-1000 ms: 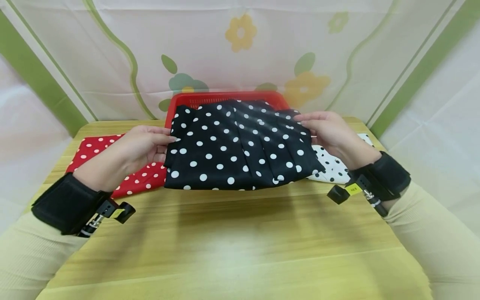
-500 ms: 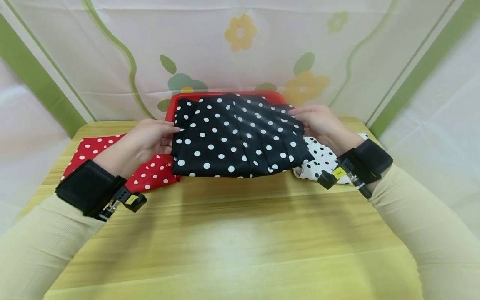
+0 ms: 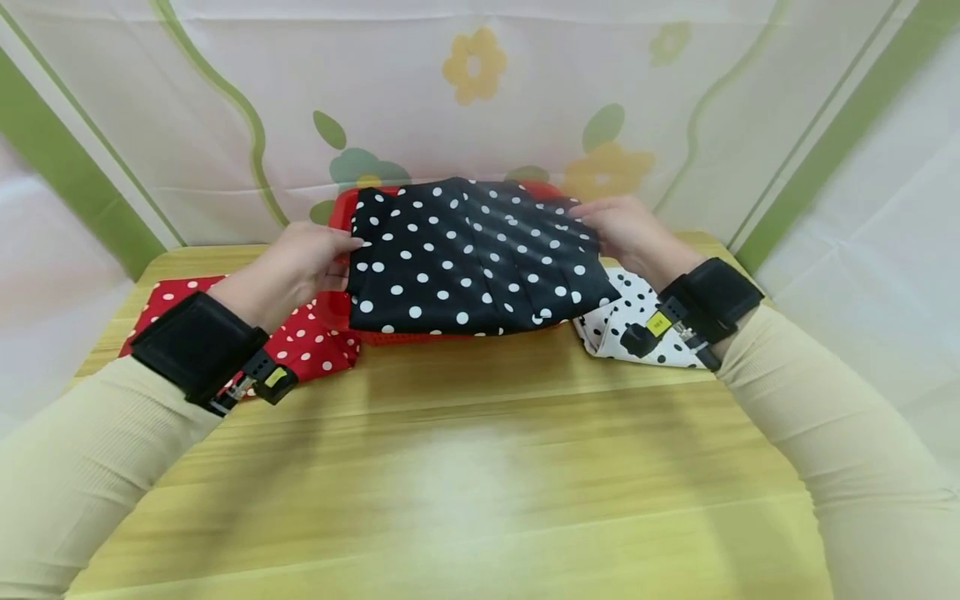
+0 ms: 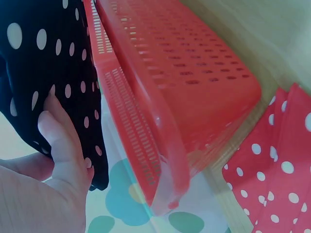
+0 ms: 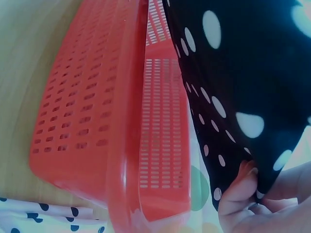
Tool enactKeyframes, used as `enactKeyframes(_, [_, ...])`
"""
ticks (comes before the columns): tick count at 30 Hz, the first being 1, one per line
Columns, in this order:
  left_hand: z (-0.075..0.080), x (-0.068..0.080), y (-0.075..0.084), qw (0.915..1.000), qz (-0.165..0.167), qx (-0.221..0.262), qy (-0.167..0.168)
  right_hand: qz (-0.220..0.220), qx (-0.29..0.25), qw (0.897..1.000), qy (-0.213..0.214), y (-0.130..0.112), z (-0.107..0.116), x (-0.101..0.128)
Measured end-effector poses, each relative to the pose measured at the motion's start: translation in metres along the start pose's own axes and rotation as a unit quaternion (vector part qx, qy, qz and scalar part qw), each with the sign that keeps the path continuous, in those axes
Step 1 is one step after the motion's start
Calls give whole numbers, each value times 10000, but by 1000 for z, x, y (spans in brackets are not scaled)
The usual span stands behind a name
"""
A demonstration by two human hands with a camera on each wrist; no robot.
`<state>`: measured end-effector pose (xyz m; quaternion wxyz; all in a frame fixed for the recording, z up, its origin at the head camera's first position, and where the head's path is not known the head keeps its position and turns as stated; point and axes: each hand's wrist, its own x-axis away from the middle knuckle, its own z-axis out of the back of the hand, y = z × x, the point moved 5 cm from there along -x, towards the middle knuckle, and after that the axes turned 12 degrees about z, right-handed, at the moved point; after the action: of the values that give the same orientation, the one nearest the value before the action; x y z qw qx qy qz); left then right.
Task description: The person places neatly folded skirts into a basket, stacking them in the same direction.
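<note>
A folded black cloth with white dots hangs over a red plastic basket at the table's back. My left hand pinches its left edge and my right hand pinches its right edge. In the left wrist view the thumb presses the black cloth just above the perforated basket. In the right wrist view fingers grip the cloth over the basket's rim.
A red cloth with white dots lies folded on the wooden table left of the basket. A white cloth with black dots lies to its right. A floral curtain hangs close behind.
Both hands have carried the black dotted cloth away from me, from above the table's middle to over the red basket, which it now mostly hides.
</note>
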<state>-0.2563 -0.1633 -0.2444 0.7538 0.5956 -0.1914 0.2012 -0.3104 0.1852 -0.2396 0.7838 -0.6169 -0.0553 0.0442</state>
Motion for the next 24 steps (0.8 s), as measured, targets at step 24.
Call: enactKeyframes(24, [1, -26, 22, 9982, 355, 342, 353, -329, -172, 9983, 449, -4, -8, -23])
